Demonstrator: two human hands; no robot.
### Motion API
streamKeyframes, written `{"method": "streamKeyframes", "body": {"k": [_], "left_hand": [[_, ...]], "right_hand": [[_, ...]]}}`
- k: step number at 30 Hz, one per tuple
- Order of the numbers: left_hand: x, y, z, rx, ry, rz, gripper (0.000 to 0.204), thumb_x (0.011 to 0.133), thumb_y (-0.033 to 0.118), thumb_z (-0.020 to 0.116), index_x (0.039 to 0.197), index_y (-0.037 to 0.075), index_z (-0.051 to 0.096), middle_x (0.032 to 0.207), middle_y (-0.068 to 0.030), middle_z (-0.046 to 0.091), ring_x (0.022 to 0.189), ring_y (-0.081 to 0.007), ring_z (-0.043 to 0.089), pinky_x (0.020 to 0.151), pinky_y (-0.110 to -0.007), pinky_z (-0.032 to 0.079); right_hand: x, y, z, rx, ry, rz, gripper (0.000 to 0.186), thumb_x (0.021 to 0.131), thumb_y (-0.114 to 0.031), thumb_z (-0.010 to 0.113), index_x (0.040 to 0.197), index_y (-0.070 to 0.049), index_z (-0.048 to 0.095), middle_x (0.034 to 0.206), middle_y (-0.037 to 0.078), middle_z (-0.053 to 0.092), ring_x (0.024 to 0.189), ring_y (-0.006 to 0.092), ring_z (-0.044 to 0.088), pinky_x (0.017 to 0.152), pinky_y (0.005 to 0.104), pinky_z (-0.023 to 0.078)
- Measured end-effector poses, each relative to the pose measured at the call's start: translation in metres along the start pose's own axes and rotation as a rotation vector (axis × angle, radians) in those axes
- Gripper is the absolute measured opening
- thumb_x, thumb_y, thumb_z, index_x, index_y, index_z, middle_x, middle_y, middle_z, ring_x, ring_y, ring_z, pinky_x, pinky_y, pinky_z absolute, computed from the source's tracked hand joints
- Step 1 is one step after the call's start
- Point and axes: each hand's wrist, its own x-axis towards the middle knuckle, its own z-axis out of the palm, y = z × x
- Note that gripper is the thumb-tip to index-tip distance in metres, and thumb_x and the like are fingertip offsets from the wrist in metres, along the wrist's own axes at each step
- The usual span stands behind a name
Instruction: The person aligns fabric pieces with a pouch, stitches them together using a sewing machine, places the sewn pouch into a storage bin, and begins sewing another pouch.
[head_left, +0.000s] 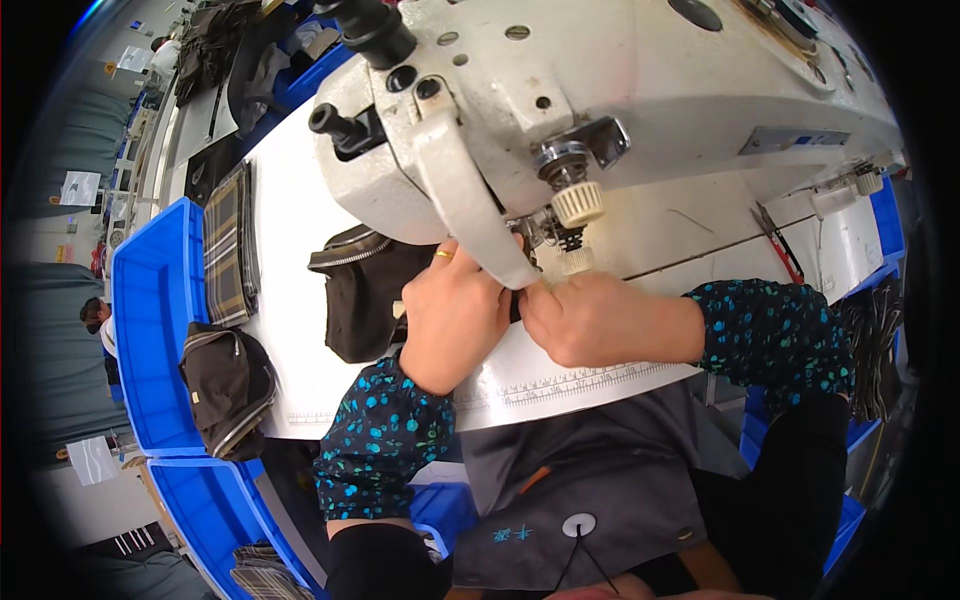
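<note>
A dark brown zippered pouch [357,310] lies on the white bed of a sewing machine [640,70], its curved metal zipper facing left. My left hand [455,315], with a ring on one finger, closes on the pouch's right part beside the needle area. Close by on the right, my right hand [590,318] pinches dark material that shows between the two hands. The machine's pale curved lever hides some fingertips and the needle. A second brown pouch [228,388] rests at the table's left edge.
Folded plaid cloth [230,245] lies along the left edge, beside a blue bin [150,330]. Another blue bin [200,500] stands nearer. Red-handled snips [780,245] lie right of the machine. A printed ruler strip [560,388] runs along the front edge.
</note>
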Motion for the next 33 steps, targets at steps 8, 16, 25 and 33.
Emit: {"method": "streamKeyframes", "body": {"k": [8,16,25,33], "left_hand": [[-0.003,0.0,-0.003,0.187,0.025,0.061,0.03,0.077,0.006,0.075,0.107,0.011,0.076,0.096,-0.0055,0.064,0.077,-0.0272,0.064,0.065,-0.037,0.051],[-0.004,-0.021,-0.003,-0.213,0.097,-0.147,0.012,0.087,0.002,0.074,0.099,0.002,0.071,0.08,-0.0115,0.064,0.068,-0.027,0.061,0.064,-0.036,0.049],[-0.001,-0.02,0.001,-0.455,-0.031,-0.246,0.021,0.076,0.0,0.081,0.095,0.001,0.074,0.071,-0.0061,0.06,0.061,-0.0166,0.057,0.058,-0.031,0.048],[-0.007,0.003,0.003,0.005,0.015,0.053,0.025,0.066,-0.004,0.072,0.089,0.005,0.072,0.097,-0.0074,0.063,0.077,-0.0299,0.066,0.059,-0.039,0.053]], "right_hand": [[0.002,0.005,-0.004,0.008,-0.023,0.018,0.013,0.068,-0.018,0.065,0.065,-0.006,0.06,0.062,0.003,0.046,0.056,0.0137,0.048,0.041,0.0277,0.034],[0.005,0.005,-0.009,0.008,-0.036,0.032,0.013,0.067,-0.018,0.065,0.065,-0.007,0.06,0.062,0.002,0.045,0.055,0.013,0.047,0.041,0.0275,0.034],[0.002,0.006,-0.003,0.104,0.008,0.059,0.013,0.067,-0.017,0.065,0.063,-0.006,0.06,0.062,0.002,0.044,0.054,0.0128,0.048,0.04,0.0274,0.035],[0.003,0.006,-0.005,0.088,0.005,0.07,0.012,0.069,-0.017,0.065,0.066,-0.006,0.062,0.062,0.002,0.047,0.055,0.0138,0.05,0.041,0.0276,0.037]]}}
